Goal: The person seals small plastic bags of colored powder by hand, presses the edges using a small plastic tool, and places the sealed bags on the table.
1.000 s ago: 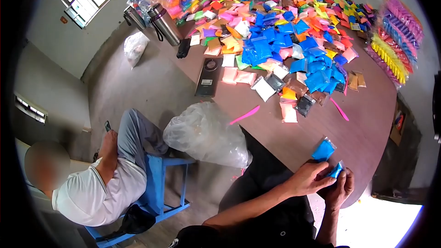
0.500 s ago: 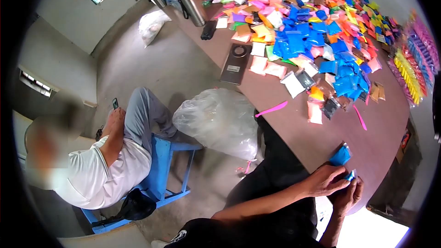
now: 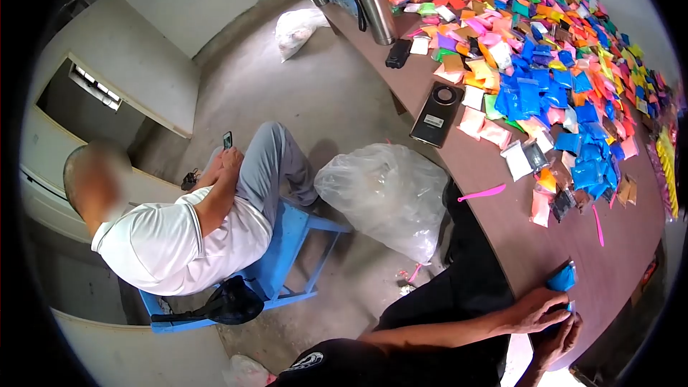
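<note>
At the near edge of the brown table, my left hand and my right hand meet. Their fingers are closed around a small blue-and-clear packet, mostly hidden between the fingertips. Just beyond my left hand a blue packet lies on the table. Farther up are a pink plastic tool, another pink tool and a group of blue packets.
A large heap of coloured packets covers the far table, beside a phone and steel flasks. On the left a person sits on a blue chair, near a clear plastic bag.
The view has swung left, so the table and seated person appear farther right. Both hands stay together at the small packet by the table edge.
</note>
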{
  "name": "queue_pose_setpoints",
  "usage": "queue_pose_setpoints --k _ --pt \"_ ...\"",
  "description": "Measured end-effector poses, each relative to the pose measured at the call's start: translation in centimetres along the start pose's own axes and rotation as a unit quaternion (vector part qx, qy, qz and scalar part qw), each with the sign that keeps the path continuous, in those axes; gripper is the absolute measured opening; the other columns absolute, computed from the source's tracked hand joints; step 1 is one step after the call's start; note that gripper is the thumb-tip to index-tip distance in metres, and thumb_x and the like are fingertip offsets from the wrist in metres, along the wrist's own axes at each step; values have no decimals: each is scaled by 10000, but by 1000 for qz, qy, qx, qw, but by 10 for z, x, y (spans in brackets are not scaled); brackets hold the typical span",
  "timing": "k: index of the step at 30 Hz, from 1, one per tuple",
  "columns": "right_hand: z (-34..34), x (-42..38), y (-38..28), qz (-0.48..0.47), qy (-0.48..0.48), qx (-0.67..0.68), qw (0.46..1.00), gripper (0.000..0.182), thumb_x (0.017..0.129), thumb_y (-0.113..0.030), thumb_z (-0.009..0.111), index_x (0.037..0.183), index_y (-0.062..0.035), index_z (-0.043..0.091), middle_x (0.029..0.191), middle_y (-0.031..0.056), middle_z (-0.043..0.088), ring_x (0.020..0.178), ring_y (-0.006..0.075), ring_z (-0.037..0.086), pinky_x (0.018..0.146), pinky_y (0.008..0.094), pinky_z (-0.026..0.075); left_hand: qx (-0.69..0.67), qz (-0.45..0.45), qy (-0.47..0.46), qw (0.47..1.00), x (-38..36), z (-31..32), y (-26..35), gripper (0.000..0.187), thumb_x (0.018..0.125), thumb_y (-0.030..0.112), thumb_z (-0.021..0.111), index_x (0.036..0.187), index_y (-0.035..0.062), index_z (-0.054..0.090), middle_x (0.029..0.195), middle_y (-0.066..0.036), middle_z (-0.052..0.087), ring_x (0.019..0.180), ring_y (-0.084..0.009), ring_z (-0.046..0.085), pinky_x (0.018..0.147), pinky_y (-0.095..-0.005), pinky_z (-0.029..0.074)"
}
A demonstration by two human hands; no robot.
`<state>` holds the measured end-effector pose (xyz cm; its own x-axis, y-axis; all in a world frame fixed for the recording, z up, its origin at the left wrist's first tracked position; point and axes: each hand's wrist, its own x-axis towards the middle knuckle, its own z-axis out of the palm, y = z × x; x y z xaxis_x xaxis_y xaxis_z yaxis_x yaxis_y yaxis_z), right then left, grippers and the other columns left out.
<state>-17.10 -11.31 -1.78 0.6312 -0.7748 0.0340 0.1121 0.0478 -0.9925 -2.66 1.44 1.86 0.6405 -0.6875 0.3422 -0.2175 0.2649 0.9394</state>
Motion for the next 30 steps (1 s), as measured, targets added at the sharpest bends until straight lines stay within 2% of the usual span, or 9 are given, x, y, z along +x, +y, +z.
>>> queue_pose_setpoints --k 7,8,10,11,17,18,24,28,30 --pt "7 -1 -12 -80 12 -167 983 174 1083 -196 537 1142 -51 613 1033 78 634 953 155 599 831 318 516 -29 -3 34 999 -6 12 -14 179 964 114 681 948 16 533 807 -170 558 746 -389 588 645 -462 420" --pt "8 -1 -10 -80 14 -167 983 174 1083 -196 537 1142 -51 613 1033 78 634 953 155 599 831 318 516 -30 -2 32 999 -5 9 -10 179 964 114 681 948 16 533 807 -170 558 746 -389 588 645 -462 420" --pt "10 -2 -7 9 -9 69 998 179 1082 -195 544 1164 -47 599 1050 83 644 971 166 610 850 331 526 -32 -20 10 999 -2 3 0 149 966 112 681 991 9 576 846 -167 595 774 -375 615 673 -437 453" --pt "10 -4 -5 5 -26 79 996 171 1079 -187 549 1170 -47 591 1059 81 647 973 166 613 855 331 529 -43 -11 19 999 -2 2 1 147 970 116 678 1003 3 590 868 -167 611 792 -364 630 689 -424 468" --pt "27 -7 -20 -72 -22 -67 995 115 1057 -122 563 1021 -30 621 967 23 633 891 104 582 812 267 486 -43 -30 8 999 -2 -1 -1 152 993 141 672 1011 -6 638 853 -139 643 771 -289 650 703 -373 491" --pt "36 -7 -29 -58 -13 -63 996 122 1030 -117 588 974 -11 614 936 15 585 867 98 533 795 254 433 -38 -20 25 999 -1 -1 0 134 990 128 679 996 -1 642 817 -130 624 730 -267 627 682 -367 481" --pt "29 -6 -22 -87 -27 -55 994 133 1047 -135 592 1056 -7 625 974 30 647 894 102 580 826 259 471 -32 -19 19 999 4 -6 15 181 993 180 686 1027 6 652 809 -110 608 714 -272 585 681 -371 468" --pt "29 -5 -22 -94 -8 -50 994 131 1051 -135 593 1037 -11 634 981 25 649 885 99 580 821 259 474 -8 22 30 999 5 0 14 220 1001 216 679 999 3 625 804 -115 590 719 -281 574 680 -384 458" --pt "33 -6 -23 -75 26 -40 996 142 1000 -128 649 1008 13 642 967 47 614 889 128 551 812 280 437 52 17 0 998 0 0 7 230 1005 203 674 937 2 584 773 -112 540 697 -290 518 669 -388 434"
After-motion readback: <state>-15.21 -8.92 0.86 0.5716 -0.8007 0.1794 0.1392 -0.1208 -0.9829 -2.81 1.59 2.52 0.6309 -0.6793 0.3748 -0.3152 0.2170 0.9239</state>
